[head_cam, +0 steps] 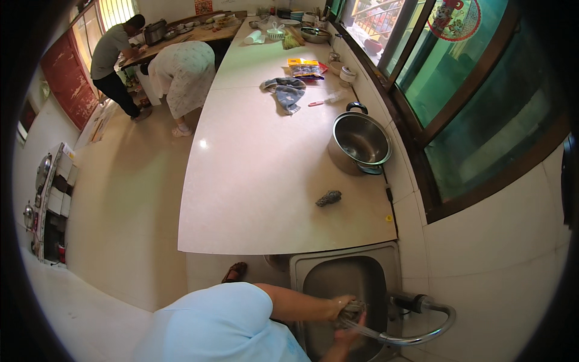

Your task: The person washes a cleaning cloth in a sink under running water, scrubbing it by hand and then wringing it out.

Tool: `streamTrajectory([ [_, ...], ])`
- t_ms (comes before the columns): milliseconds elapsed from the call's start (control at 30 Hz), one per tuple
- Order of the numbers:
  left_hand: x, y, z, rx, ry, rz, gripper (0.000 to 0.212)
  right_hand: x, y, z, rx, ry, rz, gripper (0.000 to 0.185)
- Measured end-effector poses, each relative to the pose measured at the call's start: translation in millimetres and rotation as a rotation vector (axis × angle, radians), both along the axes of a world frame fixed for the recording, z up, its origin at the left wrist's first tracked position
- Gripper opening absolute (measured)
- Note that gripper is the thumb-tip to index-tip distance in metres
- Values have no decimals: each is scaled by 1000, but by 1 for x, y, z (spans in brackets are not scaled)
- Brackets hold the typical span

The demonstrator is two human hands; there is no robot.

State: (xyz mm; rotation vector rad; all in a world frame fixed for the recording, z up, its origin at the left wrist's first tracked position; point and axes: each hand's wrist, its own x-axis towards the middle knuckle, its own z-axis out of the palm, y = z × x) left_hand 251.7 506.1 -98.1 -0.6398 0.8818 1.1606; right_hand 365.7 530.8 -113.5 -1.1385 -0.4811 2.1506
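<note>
Over the stainless steel sink [310,271], both my hands are closed around a wet, greyish-brown cloth-like bundle [353,311]. My left hand [341,305] grips its upper left side, and my right hand [350,332] holds it from below. Beside them the spout of a curved chrome faucet [416,339] reaches over the bundle. Some of the fingers are hidden by the bundle and the spout. On the counter beyond the sink lies a dark metal-looking scouring pad [329,198]. Farther off stands a two-handled steel pot [362,138] with its lid off.
The pale counter [244,181] runs away from the sink. On it lie a grey-blue cloth [287,92], a red-handled brush-like item [323,102] and plastic packets [305,69]. Two people [111,54] [185,68] bend near a wooden worktop at the far left. Windows line the right wall.
</note>
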Motion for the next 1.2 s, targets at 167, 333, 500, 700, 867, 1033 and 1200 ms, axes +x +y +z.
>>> streamTrajectory([
  [167, 1, -16, 13, 68, 227, -173, 35, -30, -24, 27, 549, -262, 142, 49],
  [333, 27, -20, 3, -54, 915, -142, 39, -51, -22, 60, 92, -359, 158, 65],
  [500, 23, -19, 13, 95, 1182, -143, 30, -42, -8, 34, -156, -263, -63, 48],
  [700, 28, -26, 8, 224, 1535, -246, 24, -23, -8, 3, -121, -114, -26, 49],
  [867, 19, -32, 5, 584, 1751, -311, 26, -24, -12, 3, -128, -159, 13, 49],
  [1033, 15, -31, 8, 791, 1735, -420, 29, -21, -15, 4, -167, -187, 35, 48],
  [1200, 18, -36, 11, 829, 1728, -516, 28, -18, -19, 11, -261, -217, 55, 48],
])
